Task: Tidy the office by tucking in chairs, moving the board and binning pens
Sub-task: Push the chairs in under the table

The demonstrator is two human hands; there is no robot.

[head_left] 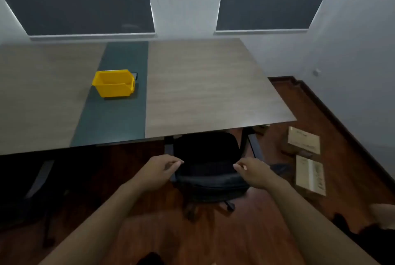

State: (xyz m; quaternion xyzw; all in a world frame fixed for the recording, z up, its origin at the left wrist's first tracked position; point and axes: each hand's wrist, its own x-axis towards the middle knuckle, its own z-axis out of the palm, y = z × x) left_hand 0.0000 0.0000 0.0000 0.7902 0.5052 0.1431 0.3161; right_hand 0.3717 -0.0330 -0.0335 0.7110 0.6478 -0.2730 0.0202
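A black office chair stands at the near edge of the long wooden table, with its seat partly under the tabletop. My left hand is at the left side of the chair's backrest, fingers curled on its edge. On the right side of the backrest, my right hand holds on the same way. A yellow plastic bin sits on the table's dark centre strip at the left. I see no pens and no board.
Cardboard boxes lie on the wooden floor to the right of the chair, near the wall. Another dark chair is at the far left under the table. Two dark window blinds hang behind the table.
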